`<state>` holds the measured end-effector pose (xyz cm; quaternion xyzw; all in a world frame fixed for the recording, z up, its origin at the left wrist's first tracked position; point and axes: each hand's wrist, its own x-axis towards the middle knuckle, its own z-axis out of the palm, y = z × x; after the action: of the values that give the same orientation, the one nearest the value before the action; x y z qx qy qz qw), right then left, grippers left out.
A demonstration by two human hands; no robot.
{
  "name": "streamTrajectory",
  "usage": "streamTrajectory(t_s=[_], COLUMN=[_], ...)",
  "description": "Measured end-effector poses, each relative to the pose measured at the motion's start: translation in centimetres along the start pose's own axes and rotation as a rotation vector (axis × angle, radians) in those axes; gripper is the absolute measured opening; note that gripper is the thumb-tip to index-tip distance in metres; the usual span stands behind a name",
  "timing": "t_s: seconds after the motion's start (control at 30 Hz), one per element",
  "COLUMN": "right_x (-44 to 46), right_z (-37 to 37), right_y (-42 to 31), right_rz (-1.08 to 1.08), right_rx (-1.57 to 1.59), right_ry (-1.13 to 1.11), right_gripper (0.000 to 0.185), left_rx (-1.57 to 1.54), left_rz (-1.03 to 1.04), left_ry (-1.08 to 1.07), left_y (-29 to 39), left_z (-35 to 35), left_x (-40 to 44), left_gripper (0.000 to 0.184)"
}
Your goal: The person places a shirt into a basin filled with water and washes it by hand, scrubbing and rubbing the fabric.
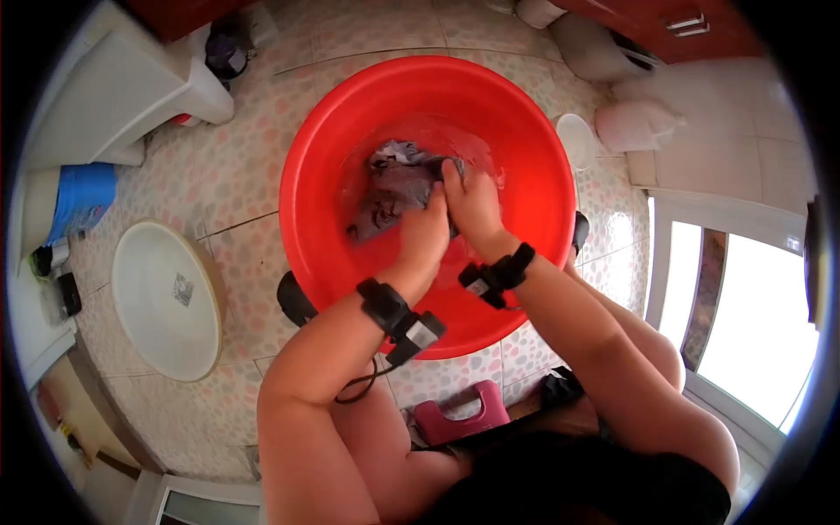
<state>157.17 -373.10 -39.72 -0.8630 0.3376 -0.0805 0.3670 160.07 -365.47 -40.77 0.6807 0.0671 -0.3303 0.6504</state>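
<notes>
A large red basin [328, 122] stands on the tiled floor between my knees, with some water in its bottom. Wet grey cloth with dark markings [394, 188] lies bunched in the water. My left hand [426, 229] is closed on the cloth's right side, close against the other hand. My right hand [472, 203] grips the same cloth at its right end, thumb pointing up. The cloth's kind cannot be made out. Black straps with small devices sit around both wrists.
A white basin [166, 302] rests on the floor at left. Beyond the red basin's right rim are a small white bucket [575, 143] and a pinkish jug [626, 127]. A pink stool [455, 418] is near my legs. A blue container [83, 201] stands far left.
</notes>
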Motion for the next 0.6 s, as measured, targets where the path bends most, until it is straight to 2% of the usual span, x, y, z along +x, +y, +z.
streamTrajectory(t_s=[0.03, 0.07, 0.1, 0.13, 0.17, 0.2, 0.23, 0.27, 0.33, 0.37, 0.47, 0.5, 0.53, 0.6], right_x=[0.5, -0.7, -1.8, -2.4, -1.5, -0.5, 0.3, 0.7, -1.4, -2.0, 0.5, 0.7, 0.2, -2.1], right_z=[0.1, 0.4, 0.6, 0.5, 0.4, 0.2, 0.1, 0.1, 0.2, 0.1, 0.1, 0.1, 0.0, -0.1], right_y=[-0.2, 0.2, -0.6, -1.2, -0.1, 0.1, 0.3, 0.4, -0.5, -0.6, 1.3, 0.6, -0.2, -1.5], right_rz=[0.103, 0.093, -0.022, -0.134, -0.076, -0.077, 0.005, 0.083, -0.066, -0.102, -0.212, -0.018, -0.022, -0.118], right_rx=[0.078, 0.002, 0.031, 0.062, -0.085, -0.087, -0.044, -0.002, -0.043, -0.054, -0.214, -0.033, -0.034, -0.019], right_ry=[0.03, -0.036, -0.007, 0.023, -0.036, -0.026, 0.013, 0.052, 0.001, -0.005, -0.009, 0.083, 0.083, 0.028], right_gripper=[0.033, 0.036, 0.037, 0.039, 0.039, 0.039, 0.038, 0.037, 0.038, 0.038, 0.036, 0.034, 0.034, 0.035], left_rx=[0.078, 0.151, 0.091, 0.084, 0.233, 0.384, 0.141, 0.14, 0.088, 0.086, 0.097, 0.147, 0.143, 0.147], left_rz=[-0.119, -0.235, -0.337, -0.339, -0.267, -0.193, -0.057, -0.056, -0.184, -0.191, 0.112, -0.082, -0.079, -0.348], left_ry=[-0.09, -0.177, -0.256, -0.267, -0.169, -0.066, -0.011, -0.015, -0.203, -0.205, 0.058, -0.011, -0.009, -0.177], left_y=[0.4, 0.8, 1.2, 0.9, 0.6, 0.8, 0.1, 0.2, 0.7, 0.3, -1.3, 1.2, 0.8, 0.4], left_z=[-0.6, -1.4, -2.4, -1.9, -1.3, -0.8, 0.0, -0.4, -1.6, -1.3, 0.1, -0.1, -0.5, -1.9], left_x=[0.9, 2.0, 3.2, 2.6, 1.7, 0.8, 0.0, 0.6, 2.1, 1.5, 0.4, -0.2, 1.0, 3.1], left_gripper=[0.047, 0.045, 0.046, 0.046, 0.045, 0.043, 0.05, 0.05, 0.046, 0.046, 0.048, 0.05, 0.05, 0.054])
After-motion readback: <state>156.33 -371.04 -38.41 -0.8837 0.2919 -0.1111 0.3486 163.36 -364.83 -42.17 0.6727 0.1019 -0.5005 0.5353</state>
